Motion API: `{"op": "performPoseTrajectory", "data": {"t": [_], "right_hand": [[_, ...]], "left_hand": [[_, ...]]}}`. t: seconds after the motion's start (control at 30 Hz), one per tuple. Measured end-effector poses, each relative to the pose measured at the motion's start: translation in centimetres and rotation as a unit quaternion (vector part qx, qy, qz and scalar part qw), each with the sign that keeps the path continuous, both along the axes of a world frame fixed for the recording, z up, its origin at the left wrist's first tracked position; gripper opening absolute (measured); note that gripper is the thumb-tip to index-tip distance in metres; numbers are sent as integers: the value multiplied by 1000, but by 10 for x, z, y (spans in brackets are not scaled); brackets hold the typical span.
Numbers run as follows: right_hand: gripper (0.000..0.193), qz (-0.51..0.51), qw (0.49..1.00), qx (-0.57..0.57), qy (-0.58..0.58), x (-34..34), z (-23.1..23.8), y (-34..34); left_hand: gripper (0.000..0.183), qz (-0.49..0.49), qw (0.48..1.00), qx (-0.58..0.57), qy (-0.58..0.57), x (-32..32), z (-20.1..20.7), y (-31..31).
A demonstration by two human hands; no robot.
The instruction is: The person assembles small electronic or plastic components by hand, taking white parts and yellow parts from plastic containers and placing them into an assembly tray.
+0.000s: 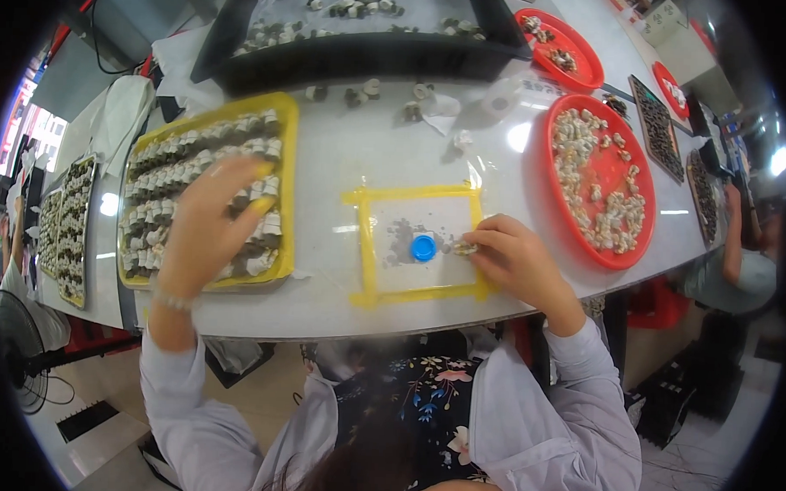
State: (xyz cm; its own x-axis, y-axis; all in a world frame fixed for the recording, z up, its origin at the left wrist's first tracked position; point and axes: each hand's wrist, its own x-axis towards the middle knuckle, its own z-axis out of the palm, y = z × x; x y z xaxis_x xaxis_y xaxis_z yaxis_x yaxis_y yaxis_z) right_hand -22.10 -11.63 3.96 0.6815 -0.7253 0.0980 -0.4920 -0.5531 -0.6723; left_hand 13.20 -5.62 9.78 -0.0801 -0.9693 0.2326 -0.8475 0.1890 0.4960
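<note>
Just right of the blue cap (423, 247), the right hand (521, 257) pinches a half-hidden small piece (463, 248); left of it, the blurred left hand (205, 226), thumb and finger parted on nothing discernible, covers part of the yellow-rimmed tray (290, 129); beyond the cap, bare tabletop (362, 153) reaches toward a cut-off black bin (364, 70).

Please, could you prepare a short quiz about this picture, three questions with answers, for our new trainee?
1. True or false: the round blue piece is inside the yellow tape frame.
2. Which hand is over the yellow tray?
3. The big bin at the back is: A green; B black; C red.

Key: 1 true; 2 the left hand; 3 B.
</note>
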Motion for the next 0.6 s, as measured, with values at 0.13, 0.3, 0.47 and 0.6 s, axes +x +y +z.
{"op": "performPoseTrajectory", "data": {"t": [0.13,0.3,0.47,0.6], "right_hand": [[24,10,999,-41,-6,5,3,-1],[27,2,996,-59,70,6,8,-1],[32,72,990,-121,19,6,15,-10],[37,197,966,-159,51,2,14,-21]], "left_hand": [[38,-114,979,-106,-131,-23,-36,-89],[33,-60,982,-9,-181,-38,-72,-149],[27,-33,997,44,-47,-40,-54,-128],[24,34,825,221,520,-63,-32,-65]]}}
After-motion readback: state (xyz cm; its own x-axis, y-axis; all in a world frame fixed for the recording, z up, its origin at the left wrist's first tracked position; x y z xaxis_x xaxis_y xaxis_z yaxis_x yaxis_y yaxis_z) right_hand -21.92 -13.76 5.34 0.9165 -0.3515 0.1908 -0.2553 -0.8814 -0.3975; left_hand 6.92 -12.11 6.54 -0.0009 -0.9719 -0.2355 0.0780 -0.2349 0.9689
